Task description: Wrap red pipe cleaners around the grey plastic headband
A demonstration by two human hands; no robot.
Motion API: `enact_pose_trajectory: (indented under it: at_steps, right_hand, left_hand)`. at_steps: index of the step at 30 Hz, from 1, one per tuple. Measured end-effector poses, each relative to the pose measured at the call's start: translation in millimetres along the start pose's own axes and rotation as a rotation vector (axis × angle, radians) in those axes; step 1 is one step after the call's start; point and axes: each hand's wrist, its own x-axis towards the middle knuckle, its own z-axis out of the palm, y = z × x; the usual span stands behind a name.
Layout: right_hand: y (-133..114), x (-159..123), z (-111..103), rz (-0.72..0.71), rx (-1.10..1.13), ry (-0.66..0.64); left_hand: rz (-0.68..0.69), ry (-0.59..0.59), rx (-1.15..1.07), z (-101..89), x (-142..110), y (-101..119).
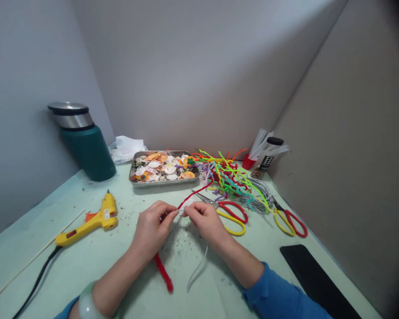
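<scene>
My left hand (154,226) pinches with thumb and forefinger near the middle of the view. A fuzzy red pipe cleaner (163,272) sticks out below it, and a thin red strand (195,193) runs from the fingertips toward the back right. Close beside it, my right hand (208,221) is closed in a pinch on a thin grey wire (199,266), whose loose end curves down below that hand. A short pale stretch of wire spans the two sets of fingertips. Scissors with red and yellow handles (234,217) lie open just beyond my right hand.
Behind are a metal tray (164,182) of shells and a tangle of colourful pipe cleaners (232,177). To the left are a yellow glue gun (86,227) and a green bottle (88,153). More scissors (290,220), a black flat object (315,277) and a jar (267,157) are right.
</scene>
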Motion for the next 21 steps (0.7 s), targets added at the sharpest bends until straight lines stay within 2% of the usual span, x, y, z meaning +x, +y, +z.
enact_pose_trajectory:
  at_steps: [4, 6, 9, 12, 16, 21]
  right_hand:
    - [-3, 1, -2, 0.118, 0.168, -0.076]
    - [-3, 1, -4, 0.185, 0.300, -0.140]
    - [0, 3, -7, 0.219, 0.368, -0.210]
    - [1, 2, -4, 0.237, 0.260, -0.244]
    - [2, 1, 2, 0.147, 0.196, -0.201]
    - [4, 2, 3, 0.075, 0.214, -0.090]
  left_hand:
    - [-0.012, 0.008, -0.024, -0.2, 0, 0]
    - [-0.069, 0.021, -0.063, -1.3, 1, 0]
    - [-0.276, 0.021, -0.192, -2.6, 4, -1]
    - [-0.487, -0.027, -0.401, -2.2, 6, -3]
    - [-0.581, -0.105, -0.607, -1.0, 7, -1]
    - [-0.639, -0.208, -0.715, -0.4, 7, 3]
